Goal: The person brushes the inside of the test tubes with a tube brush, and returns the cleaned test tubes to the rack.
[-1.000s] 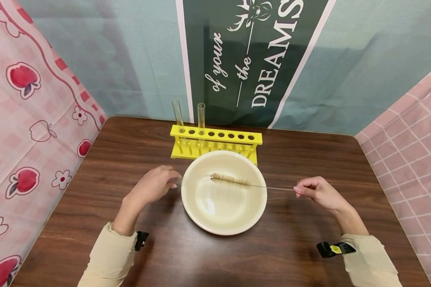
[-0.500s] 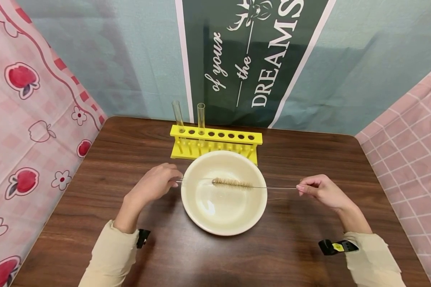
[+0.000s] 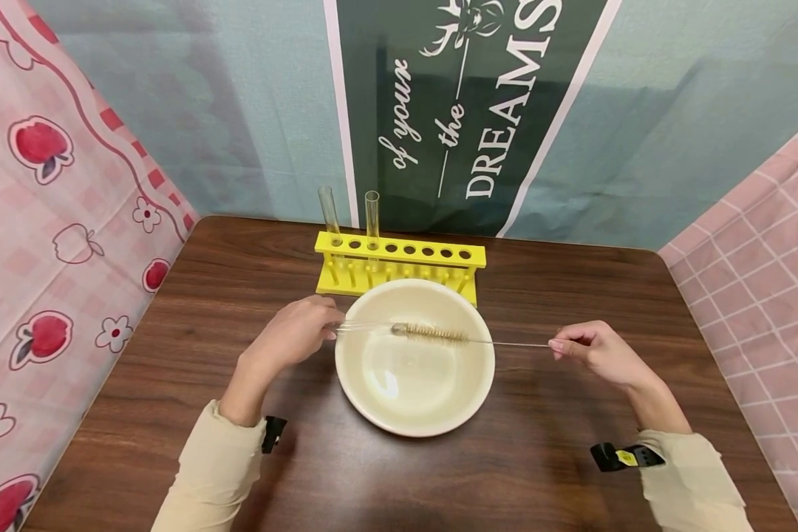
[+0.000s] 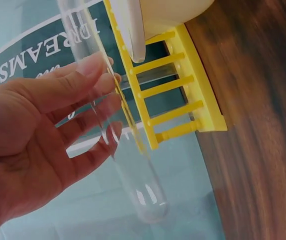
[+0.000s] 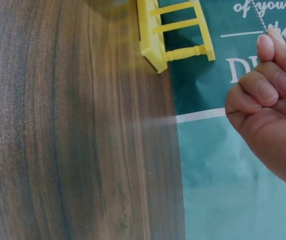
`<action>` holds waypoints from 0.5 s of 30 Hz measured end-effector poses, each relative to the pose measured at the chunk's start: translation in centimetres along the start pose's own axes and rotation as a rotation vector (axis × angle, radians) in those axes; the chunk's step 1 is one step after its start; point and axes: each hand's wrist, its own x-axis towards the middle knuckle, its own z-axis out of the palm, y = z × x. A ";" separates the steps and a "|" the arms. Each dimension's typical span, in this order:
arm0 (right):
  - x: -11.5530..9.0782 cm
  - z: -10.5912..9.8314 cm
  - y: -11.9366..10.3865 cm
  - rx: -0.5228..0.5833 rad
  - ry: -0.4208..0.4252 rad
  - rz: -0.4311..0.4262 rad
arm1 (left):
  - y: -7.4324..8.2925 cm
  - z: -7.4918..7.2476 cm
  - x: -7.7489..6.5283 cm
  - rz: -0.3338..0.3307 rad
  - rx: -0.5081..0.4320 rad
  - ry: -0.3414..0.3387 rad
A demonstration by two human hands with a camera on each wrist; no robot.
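My left hand (image 3: 295, 332) holds a clear glass test tube (image 4: 150, 200), thumb on one side and fingers on the other; its rounded end points past the hand in the left wrist view. The tube lies nearly level, its other end over the cream bowl (image 3: 414, 423). A test tube brush (image 3: 432, 333) with pale bristles is lined up with it above the bowl. Glare hides how far the bristles sit inside the tube. My right hand (image 3: 595, 353) pinches the brush's thin twisted wire (image 5: 258, 14) between thumb and forefinger, to the right of the bowl.
Behind the bowl stands a yellow test tube rack (image 3: 425, 255). Two clear tubes, one leaning (image 3: 329, 214) and one upright (image 3: 372, 218), stand in its left holes. The brown wooden table (image 3: 432, 488) meets hanging cloths at the back and sides.
My left hand has moved slightly right and away from me, bringing the tube further over the bowl. My right hand has shifted slightly right with the brush wire.
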 end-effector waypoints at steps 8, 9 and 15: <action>0.4 0.2 -0.1 -0.026 -0.004 -0.008 | 0.1 0.2 0.4 0.029 -0.004 0.013; 0.5 0.3 -0.2 -0.029 -0.006 -0.005 | 0.1 0.2 0.5 0.031 -0.006 0.015; 1.4 0.9 -0.7 -0.057 -0.002 0.029 | 0.5 0.1 1.1 0.037 0.000 0.008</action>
